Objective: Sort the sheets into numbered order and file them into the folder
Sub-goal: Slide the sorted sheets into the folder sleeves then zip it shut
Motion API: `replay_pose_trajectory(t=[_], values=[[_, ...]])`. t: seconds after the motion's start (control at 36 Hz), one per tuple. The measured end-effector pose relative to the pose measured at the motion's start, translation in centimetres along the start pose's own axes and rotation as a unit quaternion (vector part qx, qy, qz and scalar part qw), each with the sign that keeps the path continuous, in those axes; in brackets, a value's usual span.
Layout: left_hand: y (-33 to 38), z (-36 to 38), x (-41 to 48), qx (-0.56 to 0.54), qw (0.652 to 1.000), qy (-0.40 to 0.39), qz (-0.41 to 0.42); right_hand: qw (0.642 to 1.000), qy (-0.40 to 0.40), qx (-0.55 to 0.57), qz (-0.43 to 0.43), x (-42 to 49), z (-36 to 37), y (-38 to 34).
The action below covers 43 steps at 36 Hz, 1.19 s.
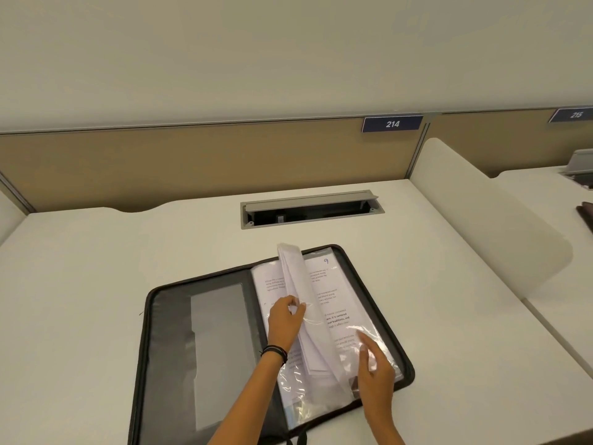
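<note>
A black zip folder lies open on the white desk, its clear plastic sleeves on the right half. My left hand pinches the edge of a raised bundle of sleeves with sheets, which stands up on edge from the spine. Beneath it, a filed sheet marked 9 lies flat in its sleeve. My right hand rests with straight fingers on the glossy sleeve at the folder's lower right. The numbers on the raised sheets are hidden.
A grey cable hatch stands open behind the folder. A tan partition with a 214 label closes the back. A white divider borders the right side; a neighbouring desk lies beyond it.
</note>
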<state>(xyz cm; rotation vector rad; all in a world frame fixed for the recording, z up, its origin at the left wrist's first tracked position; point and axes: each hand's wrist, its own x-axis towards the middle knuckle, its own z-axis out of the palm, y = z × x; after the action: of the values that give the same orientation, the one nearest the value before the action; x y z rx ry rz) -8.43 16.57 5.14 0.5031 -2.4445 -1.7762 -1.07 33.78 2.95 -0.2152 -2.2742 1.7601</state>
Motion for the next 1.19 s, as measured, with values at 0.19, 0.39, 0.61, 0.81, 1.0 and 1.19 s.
replay_pose_trajectory(t=[0.19,0.39,0.61,0.81,1.0,1.19], values=[[0.3,-0.1,-0.5,-0.016,1.0,-0.002,-0.003,0.981,-0.085,-0.162,0.062,0.8,-0.8,3.7],[0.3,0.0,-0.5,-0.026,1.0,-0.013,-0.013,0.981,-0.127,-0.144,-0.032,0.1,-0.2,3.5],[1.1,-0.3,-0.7,-0.063,0.996,-0.055,0.008,0.988,-0.132,-0.045,-0.059,0.0,0.4,-0.1],[0.4,-1.1,-0.4,-0.048,0.995,-0.085,0.016,0.994,-0.106,0.021,0.001,1.1,0.0,-1.8],[-3.3,-8.3,0.7,0.093,0.992,0.077,0.024,0.998,-0.026,0.042,0.049,2.7,-2.2,-1.9],[-8.0,-17.5,0.2,0.231,0.946,0.205,-0.098,0.994,-0.004,-0.029,0.108,5.3,-4.7,-0.7]])
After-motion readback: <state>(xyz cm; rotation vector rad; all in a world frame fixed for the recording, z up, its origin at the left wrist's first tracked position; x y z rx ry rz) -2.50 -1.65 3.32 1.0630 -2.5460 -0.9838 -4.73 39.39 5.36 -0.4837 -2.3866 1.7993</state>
